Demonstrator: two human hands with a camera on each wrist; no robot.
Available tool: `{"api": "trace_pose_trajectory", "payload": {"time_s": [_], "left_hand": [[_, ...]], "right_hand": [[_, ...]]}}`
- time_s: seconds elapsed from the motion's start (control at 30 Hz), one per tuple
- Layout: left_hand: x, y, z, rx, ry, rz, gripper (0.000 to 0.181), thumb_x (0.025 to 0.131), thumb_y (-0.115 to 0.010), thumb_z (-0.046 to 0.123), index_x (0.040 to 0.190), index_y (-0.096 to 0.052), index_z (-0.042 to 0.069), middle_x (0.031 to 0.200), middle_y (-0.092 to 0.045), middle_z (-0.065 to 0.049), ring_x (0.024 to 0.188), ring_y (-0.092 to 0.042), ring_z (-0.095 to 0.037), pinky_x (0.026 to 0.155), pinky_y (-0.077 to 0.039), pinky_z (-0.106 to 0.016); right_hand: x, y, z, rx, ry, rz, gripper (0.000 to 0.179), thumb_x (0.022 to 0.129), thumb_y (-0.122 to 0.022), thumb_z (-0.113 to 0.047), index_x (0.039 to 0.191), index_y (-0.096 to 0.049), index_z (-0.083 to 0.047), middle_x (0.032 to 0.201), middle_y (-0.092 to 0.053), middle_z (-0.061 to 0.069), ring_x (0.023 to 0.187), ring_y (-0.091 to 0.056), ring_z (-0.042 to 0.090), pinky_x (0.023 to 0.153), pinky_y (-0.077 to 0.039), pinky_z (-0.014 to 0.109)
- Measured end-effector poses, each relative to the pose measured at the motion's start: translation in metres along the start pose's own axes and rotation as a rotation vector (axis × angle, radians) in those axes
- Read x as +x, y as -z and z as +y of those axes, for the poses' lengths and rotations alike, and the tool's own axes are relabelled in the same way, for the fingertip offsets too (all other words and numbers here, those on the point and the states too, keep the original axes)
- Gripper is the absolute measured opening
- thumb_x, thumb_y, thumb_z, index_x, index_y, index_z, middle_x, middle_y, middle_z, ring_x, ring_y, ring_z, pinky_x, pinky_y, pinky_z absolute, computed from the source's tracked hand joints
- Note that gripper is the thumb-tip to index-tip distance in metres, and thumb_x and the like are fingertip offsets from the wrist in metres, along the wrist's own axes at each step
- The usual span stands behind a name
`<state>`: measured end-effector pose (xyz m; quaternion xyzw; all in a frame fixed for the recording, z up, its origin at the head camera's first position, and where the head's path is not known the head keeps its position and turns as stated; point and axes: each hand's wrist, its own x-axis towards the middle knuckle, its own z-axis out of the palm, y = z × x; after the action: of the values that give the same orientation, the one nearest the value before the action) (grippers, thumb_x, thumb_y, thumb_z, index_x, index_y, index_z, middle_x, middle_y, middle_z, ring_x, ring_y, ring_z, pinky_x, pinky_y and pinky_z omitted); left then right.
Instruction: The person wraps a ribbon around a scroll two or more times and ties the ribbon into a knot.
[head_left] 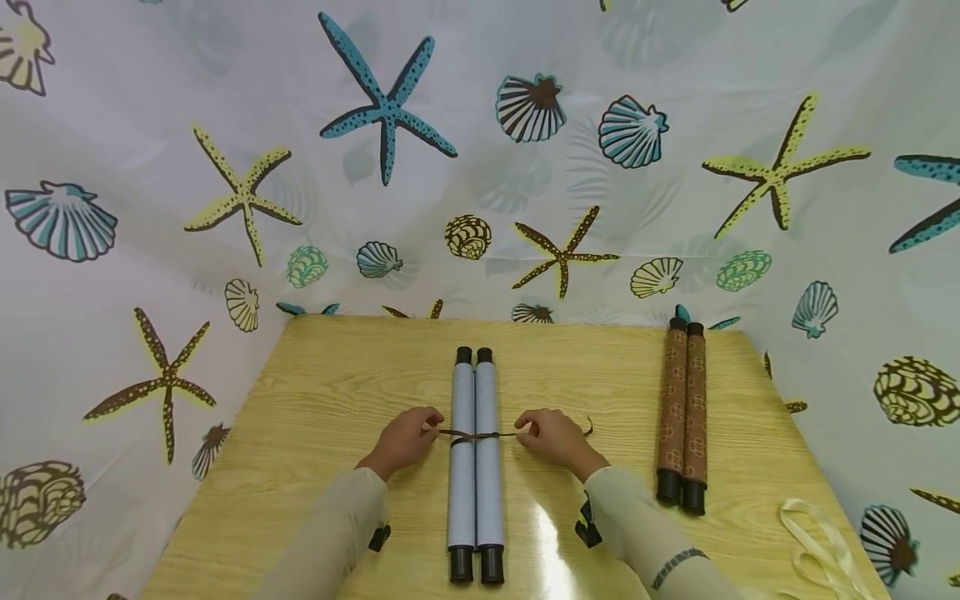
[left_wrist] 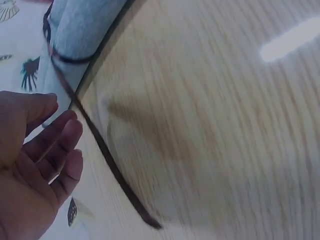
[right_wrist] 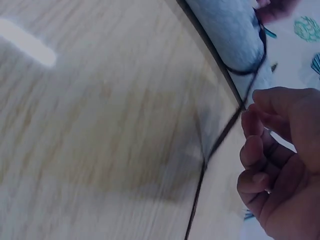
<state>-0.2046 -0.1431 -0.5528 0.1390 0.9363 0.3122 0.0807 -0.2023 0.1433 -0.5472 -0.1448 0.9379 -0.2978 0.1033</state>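
Two pale blue scrolls [head_left: 462, 492] with black end knobs lie side by side, lengthwise, in the middle of the table. A thin dark brown ribbon [left_wrist: 111, 162] crosses over them and loops around near mid-length. On the left side, my left hand [head_left: 405, 439] pinches one length of the ribbon; in the left wrist view the contact at the fingertips is unclear, and a tail runs past them. My right hand [head_left: 557, 437] pinches the other length between thumb and fingers, just right of the scrolls. Its tail hangs below the fingertips in the right wrist view.
Two brown patterned scrolls [head_left: 683, 400] with black ends lie together at the table's right. A loose cream ribbon [head_left: 817, 542] lies in loops near the right front corner. Cloth [head_left: 480, 175] printed with shells and starfish hangs around the wooden table [head_left: 360, 367].
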Motion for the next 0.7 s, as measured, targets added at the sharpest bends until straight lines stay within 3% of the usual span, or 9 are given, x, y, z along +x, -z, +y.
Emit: {"api": "trace_pose_trajectory", "payload": {"time_s": [0.17,0.37,0.7], "left_hand": [[0.008,-0.014,0.01,0.037,-0.032,0.023,0.013,0.093,-0.068,0.009,0.106,-0.07,0.009,0.106,-0.075,-0.008,0.099,-0.071,-0.027,0.082,-0.056,-0.044],[0.008,-0.015,0.01,0.063,-0.016,0.042,0.005,0.091,-0.071,0.013,0.096,-0.072,0.013,0.089,-0.074,-0.001,0.079,-0.067,-0.016,0.068,-0.052,-0.034],[0.003,-0.009,0.001,0.083,-0.024,-0.019,0.008,0.094,-0.069,0.015,0.086,-0.072,0.014,0.088,-0.071,-0.001,0.078,-0.063,-0.013,0.07,-0.051,-0.035]], "right_hand": [[0.006,-0.015,-0.009,-0.087,0.063,0.031,0.017,0.093,-0.068,-0.018,0.107,-0.075,-0.01,0.078,-0.069,0.0,0.063,-0.056,0.008,0.055,-0.043,0.026],[0.007,-0.02,-0.011,-0.148,0.074,0.052,0.008,0.092,-0.07,-0.021,0.094,-0.077,-0.017,0.081,-0.07,-0.003,0.069,-0.059,0.009,0.058,-0.047,0.03],[0.006,-0.018,-0.009,-0.192,0.02,0.087,0.008,0.094,-0.069,-0.024,0.087,-0.074,-0.021,0.079,-0.068,-0.006,0.066,-0.055,0.008,0.057,-0.046,0.03]]}}
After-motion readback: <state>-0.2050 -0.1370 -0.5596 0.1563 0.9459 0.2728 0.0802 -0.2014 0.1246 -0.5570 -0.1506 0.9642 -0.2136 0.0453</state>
